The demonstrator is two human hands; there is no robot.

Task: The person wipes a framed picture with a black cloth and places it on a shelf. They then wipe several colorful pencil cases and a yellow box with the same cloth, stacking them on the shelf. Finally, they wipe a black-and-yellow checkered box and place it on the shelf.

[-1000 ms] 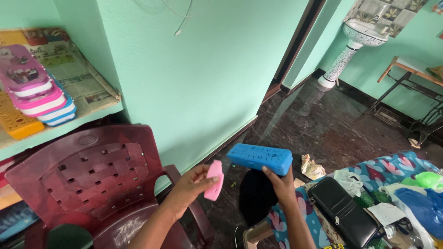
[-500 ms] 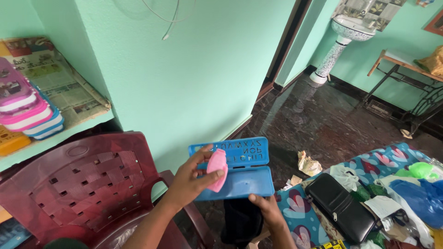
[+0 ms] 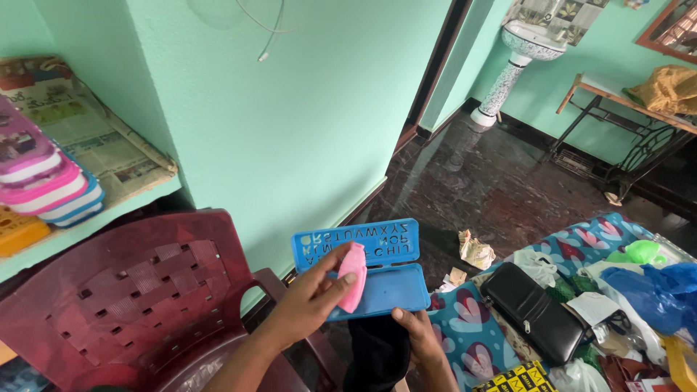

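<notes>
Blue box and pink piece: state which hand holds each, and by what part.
Left hand pinches the pink piece by its lower edge. Right hand grips the open blue box at its tray's bottom edge.

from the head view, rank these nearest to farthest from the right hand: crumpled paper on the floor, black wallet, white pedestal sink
1. black wallet, beside the right hand on the patterned cloth
2. crumpled paper, on the dark floor beyond
3. white pedestal sink, far wall
</notes>
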